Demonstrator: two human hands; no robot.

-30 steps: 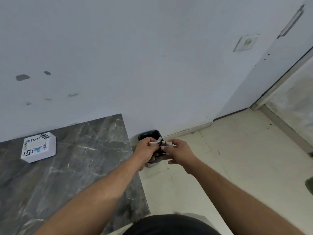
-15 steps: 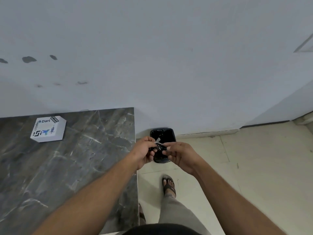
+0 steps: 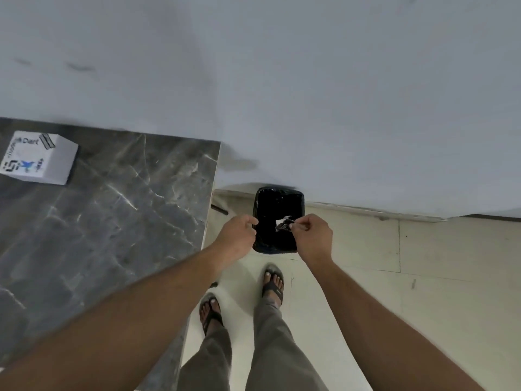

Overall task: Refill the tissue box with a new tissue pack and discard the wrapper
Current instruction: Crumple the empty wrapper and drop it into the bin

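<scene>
A small crumpled wrapper (image 3: 284,224), white and dark, hangs over the open black bin (image 3: 279,248) on the floor by the wall. My right hand (image 3: 311,235) pinches the wrapper by its right end. My left hand (image 3: 238,237) is at the bin's left rim, fingers curled, apart from the wrapper, with nothing seen in it. The white tissue box (image 3: 38,158) with printed logos stands on the dark marble table (image 3: 112,221) at the far left.
The bin has a black liner and sits against the grey wall (image 3: 310,94), just right of the table's corner. My two sandalled feet (image 3: 239,297) stand on the pale tiled floor in front of the bin.
The view has tilted down onto the bin. Both hands held the wrapper together before; now my left hand has let go and moved left, and only the right hand holds it.
</scene>
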